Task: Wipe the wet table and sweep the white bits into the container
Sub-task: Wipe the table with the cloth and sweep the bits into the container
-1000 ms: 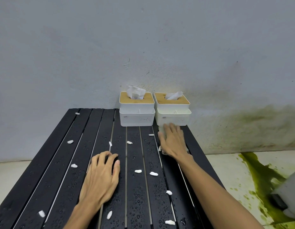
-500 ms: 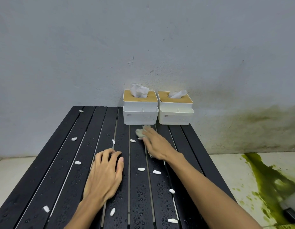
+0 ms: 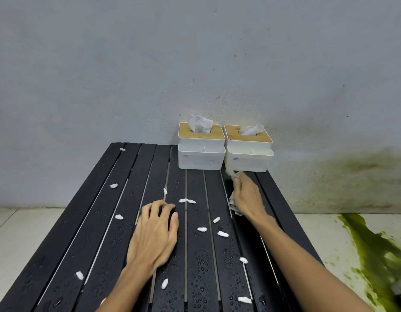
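A black slatted table (image 3: 87,233) is beaded with water drops and scattered with several white bits (image 3: 201,229). My right hand (image 3: 247,197) presses a damp tissue (image 3: 232,202) flat on the far right slats, just in front of the right tissue box. My left hand (image 3: 155,233) rests palm down near the table's middle, fingers slightly curled, holding nothing. Two white containers stand at the far edge against the wall: the left one (image 3: 201,154) and the right one (image 3: 249,157), each with a wooden lid and a tissue sticking up.
A grey wall rises right behind the table. Pale floor tiles lie on both sides, with a green stain (image 3: 379,255) on the floor at the right. White bits also lie near the left edge (image 3: 114,186) and the near edge (image 3: 244,299).
My right hand swept the tissue left to the middle slats, then back right toward the right box. Two white bits now lie together ahead of my left hand, which stayed put.
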A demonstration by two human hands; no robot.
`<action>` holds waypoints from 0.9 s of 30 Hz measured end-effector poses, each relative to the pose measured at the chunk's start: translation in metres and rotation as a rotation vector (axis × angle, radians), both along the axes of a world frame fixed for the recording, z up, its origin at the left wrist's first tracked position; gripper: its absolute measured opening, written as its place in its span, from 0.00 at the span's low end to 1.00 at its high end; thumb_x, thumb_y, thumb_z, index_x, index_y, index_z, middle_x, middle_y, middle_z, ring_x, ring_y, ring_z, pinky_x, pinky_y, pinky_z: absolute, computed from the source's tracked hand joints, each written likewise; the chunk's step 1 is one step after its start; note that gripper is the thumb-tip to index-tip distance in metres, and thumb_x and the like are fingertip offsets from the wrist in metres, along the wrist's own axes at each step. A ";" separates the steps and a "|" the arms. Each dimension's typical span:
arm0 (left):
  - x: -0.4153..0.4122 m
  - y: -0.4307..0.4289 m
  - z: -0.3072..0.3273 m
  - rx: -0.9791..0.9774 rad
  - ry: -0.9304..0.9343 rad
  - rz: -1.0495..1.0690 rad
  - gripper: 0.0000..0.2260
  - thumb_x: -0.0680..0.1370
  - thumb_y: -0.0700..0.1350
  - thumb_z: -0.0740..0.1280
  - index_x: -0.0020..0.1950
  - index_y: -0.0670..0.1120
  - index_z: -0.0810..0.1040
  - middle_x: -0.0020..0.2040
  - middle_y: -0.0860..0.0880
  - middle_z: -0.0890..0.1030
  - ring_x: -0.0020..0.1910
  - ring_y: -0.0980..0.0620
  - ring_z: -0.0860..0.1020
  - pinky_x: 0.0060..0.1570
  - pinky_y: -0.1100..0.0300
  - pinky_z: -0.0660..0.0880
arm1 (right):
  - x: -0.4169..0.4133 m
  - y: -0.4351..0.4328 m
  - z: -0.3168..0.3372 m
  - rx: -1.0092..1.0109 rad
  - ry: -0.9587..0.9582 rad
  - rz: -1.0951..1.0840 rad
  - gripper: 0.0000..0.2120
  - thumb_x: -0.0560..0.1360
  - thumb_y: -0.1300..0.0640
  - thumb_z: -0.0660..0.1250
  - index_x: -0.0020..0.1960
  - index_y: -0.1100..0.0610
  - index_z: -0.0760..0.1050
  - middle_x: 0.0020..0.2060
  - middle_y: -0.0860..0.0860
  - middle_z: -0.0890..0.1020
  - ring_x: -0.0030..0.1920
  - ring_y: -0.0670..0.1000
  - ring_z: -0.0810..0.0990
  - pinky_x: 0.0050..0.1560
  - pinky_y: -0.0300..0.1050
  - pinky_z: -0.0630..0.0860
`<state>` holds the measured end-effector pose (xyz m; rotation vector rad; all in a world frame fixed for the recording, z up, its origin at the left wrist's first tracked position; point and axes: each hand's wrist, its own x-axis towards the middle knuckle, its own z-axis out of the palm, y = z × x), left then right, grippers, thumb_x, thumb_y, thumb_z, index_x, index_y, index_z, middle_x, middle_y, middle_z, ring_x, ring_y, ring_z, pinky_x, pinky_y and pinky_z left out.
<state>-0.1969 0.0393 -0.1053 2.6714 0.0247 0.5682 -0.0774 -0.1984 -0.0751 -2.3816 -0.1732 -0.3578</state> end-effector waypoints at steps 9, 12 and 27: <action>0.001 -0.002 0.000 -0.011 -0.015 0.017 0.20 0.80 0.53 0.51 0.63 0.47 0.75 0.60 0.50 0.75 0.58 0.50 0.71 0.56 0.54 0.73 | 0.024 0.079 -0.005 -0.306 0.018 0.346 0.18 0.86 0.56 0.52 0.71 0.61 0.70 0.71 0.60 0.70 0.74 0.59 0.64 0.75 0.41 0.50; 0.004 -0.001 -0.003 -0.033 -0.017 0.035 0.21 0.79 0.52 0.51 0.65 0.45 0.74 0.62 0.47 0.75 0.59 0.48 0.70 0.57 0.52 0.73 | 0.021 0.085 -0.004 -0.315 0.023 0.499 0.21 0.86 0.54 0.53 0.76 0.60 0.65 0.77 0.57 0.64 0.79 0.55 0.58 0.74 0.36 0.43; 0.002 -0.004 0.002 -0.113 -0.042 0.076 0.25 0.79 0.51 0.49 0.72 0.43 0.68 0.64 0.46 0.74 0.62 0.48 0.69 0.62 0.53 0.71 | 0.006 0.089 0.023 0.078 -0.006 0.312 0.16 0.85 0.51 0.54 0.63 0.56 0.76 0.49 0.52 0.82 0.48 0.50 0.78 0.47 0.42 0.71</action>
